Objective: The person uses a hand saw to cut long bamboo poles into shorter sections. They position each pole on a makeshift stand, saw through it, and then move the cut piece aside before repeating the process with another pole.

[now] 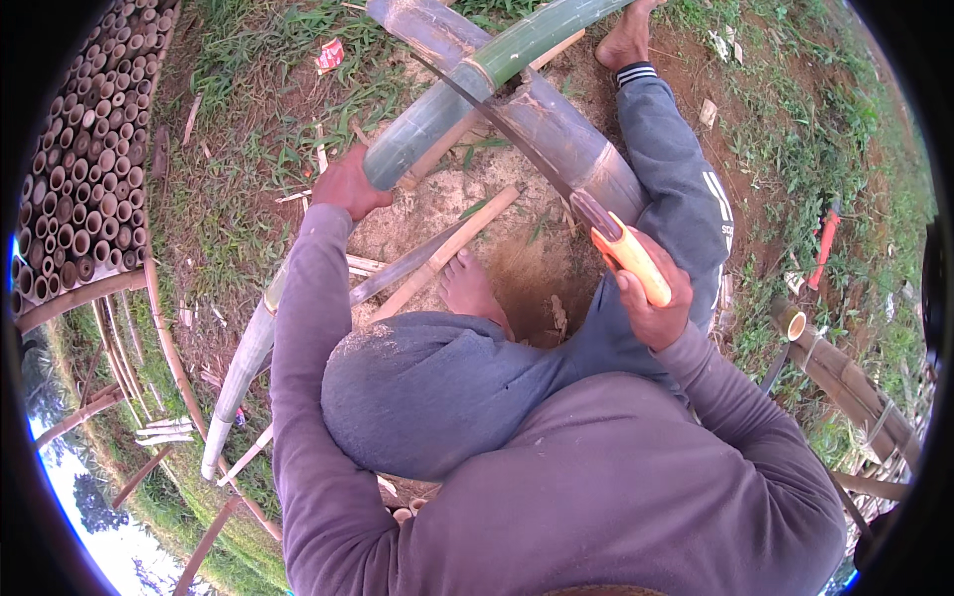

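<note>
My left hand (345, 186) is closed around the near end of a green bamboo pole (417, 129). That pole rests crosswise on a thicker, grey-brown bamboo trunk (556, 129), which has a dark notch in its upper side. In my right hand (661, 306) is the orange handle of a hand saw (532, 154). Its long blade lies slantwise across the green pole, close to a node; how deep the teeth sit is too fine to tell. Pale sawdust (497, 174) covers the ground beneath the crossing.
Many cut bamboo tubes (84, 189) are stacked at the far left. Split bamboo strips (447, 248) lie beside my bare foot (472, 293). A long pale pole (238, 382) slants past my left arm. An orange-red object (825, 248) and tied bamboo (855, 387) are at right.
</note>
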A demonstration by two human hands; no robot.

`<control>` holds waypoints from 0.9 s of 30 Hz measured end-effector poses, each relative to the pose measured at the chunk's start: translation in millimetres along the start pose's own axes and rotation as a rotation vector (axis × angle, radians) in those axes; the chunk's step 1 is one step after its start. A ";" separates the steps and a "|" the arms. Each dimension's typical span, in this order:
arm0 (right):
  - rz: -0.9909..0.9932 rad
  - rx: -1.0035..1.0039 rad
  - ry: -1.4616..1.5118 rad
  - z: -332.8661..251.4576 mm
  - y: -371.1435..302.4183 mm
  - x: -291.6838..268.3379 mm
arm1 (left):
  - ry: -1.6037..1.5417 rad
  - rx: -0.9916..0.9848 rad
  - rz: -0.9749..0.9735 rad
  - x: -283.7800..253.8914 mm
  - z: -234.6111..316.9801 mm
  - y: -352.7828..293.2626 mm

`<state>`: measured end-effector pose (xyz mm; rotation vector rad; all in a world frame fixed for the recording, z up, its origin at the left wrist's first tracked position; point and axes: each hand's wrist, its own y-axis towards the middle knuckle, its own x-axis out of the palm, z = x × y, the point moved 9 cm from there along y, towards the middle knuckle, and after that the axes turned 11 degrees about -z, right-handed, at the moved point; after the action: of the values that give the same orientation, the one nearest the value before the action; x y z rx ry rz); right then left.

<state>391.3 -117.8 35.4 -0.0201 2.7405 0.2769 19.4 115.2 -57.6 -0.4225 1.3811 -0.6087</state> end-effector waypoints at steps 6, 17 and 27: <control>0.006 0.051 0.116 9.2 138.3 71.5 | 0.017 0.030 0.012 3.3 -6.1 2.2; 0.036 -0.036 0.256 49.8 117.7 67.2 | -0.068 0.087 -0.093 -1.8 3.5 6.7; 0.098 0.063 0.231 3.7 153.2 74.1 | -0.030 0.002 0.126 0.1 10.7 -1.3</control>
<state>316.1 34.9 33.2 0.1067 2.9834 0.2272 29.7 113.4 -55.2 -0.3393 1.3676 -0.4984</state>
